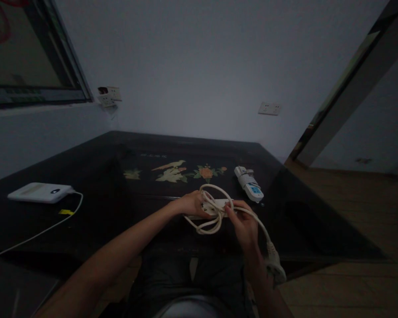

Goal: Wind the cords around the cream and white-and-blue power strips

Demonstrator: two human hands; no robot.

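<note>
Here, a dark, glossy worktop meets the wall at twelve o'clock, window at ten; left hand and right hand pinch a power strip and cord.

A white power strip, partly hidden, sits crosswise between both hands over the table. Its off-white cord bunches in loose loops across it, one end running rightward and down to a pale, dangling plug.
</note>
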